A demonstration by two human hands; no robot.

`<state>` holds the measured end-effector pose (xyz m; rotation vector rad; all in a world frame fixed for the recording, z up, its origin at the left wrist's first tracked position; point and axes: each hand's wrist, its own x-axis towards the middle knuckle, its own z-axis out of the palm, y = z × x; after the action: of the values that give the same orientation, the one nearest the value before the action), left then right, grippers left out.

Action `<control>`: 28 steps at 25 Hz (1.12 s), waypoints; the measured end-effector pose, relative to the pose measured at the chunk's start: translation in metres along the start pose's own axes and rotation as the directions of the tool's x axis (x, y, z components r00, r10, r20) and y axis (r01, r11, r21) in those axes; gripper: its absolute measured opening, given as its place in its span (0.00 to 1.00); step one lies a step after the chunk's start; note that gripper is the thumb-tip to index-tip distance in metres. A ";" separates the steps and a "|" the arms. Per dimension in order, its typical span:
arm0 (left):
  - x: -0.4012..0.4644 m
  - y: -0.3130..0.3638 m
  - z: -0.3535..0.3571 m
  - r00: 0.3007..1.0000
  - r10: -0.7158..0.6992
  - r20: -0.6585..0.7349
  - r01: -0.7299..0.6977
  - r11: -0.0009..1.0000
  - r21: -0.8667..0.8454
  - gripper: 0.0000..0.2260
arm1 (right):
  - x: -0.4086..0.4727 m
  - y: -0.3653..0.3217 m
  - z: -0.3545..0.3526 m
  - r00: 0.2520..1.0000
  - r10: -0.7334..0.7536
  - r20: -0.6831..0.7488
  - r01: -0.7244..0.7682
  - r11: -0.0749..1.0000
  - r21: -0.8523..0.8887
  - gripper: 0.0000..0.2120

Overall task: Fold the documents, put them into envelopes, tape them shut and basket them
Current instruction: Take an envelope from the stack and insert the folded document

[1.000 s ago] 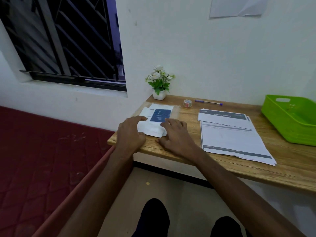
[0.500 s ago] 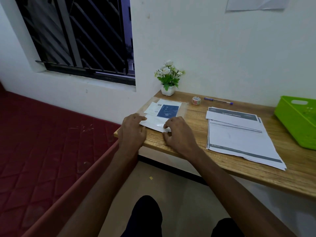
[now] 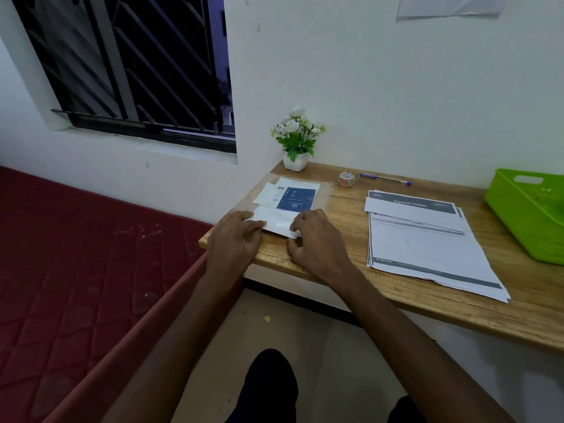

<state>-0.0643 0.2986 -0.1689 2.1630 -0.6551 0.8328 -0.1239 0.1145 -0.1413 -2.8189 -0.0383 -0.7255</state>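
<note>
Both my hands pinch a folded paper (image 3: 276, 222) at the wooden desk's (image 3: 351, 264) left front corner: left hand (image 3: 233, 239), right hand (image 3: 317, 239); white wall (image 3: 396, 102) behind, red mattress (image 3: 76, 254) left.

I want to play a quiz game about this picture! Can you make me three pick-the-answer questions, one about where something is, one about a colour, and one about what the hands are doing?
1. Where is the tape roll?
A. in the basket
B. between the flower pot and the pen
C. on the floor

2. What colour is the basket?
A. green
B. red
C. blue

3. What are the left hand and right hand doing?
A. waving
B. holding the pen
C. handling a folded white paper

Answers: 1 B, it sits on the desk between them. 2 A, bright green. 3 C, fingers touch its edges.
</note>
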 end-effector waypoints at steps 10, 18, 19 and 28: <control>-0.013 -0.005 -0.007 0.988 0.142 -0.066 -0.150 0.979 -0.136 0.08 | -0.003 -0.002 -0.004 0.999 -0.028 0.047 0.030 0.999 -0.040 0.14; -0.028 -0.022 -0.032 0.991 -0.108 -0.076 0.060 0.881 -0.470 0.12 | -0.002 -0.001 0.003 0.997 -0.070 -0.008 0.069 0.993 -0.096 0.12; -0.031 -0.023 -0.035 0.991 -0.129 -0.045 0.091 0.865 -0.493 0.11 | -0.002 -0.001 0.004 0.997 -0.078 -0.013 0.076 0.992 -0.103 0.11; -0.036 -0.022 -0.042 0.996 -0.077 -0.034 0.045 0.828 -0.559 0.15 | 0.002 -0.008 0.001 0.987 -0.157 0.045 0.162 0.976 -0.149 0.13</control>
<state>-0.0890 0.3511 -0.1824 1.6103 -0.6953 0.5691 -0.1226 0.1225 -0.1400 -3.0001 -0.2267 -0.7454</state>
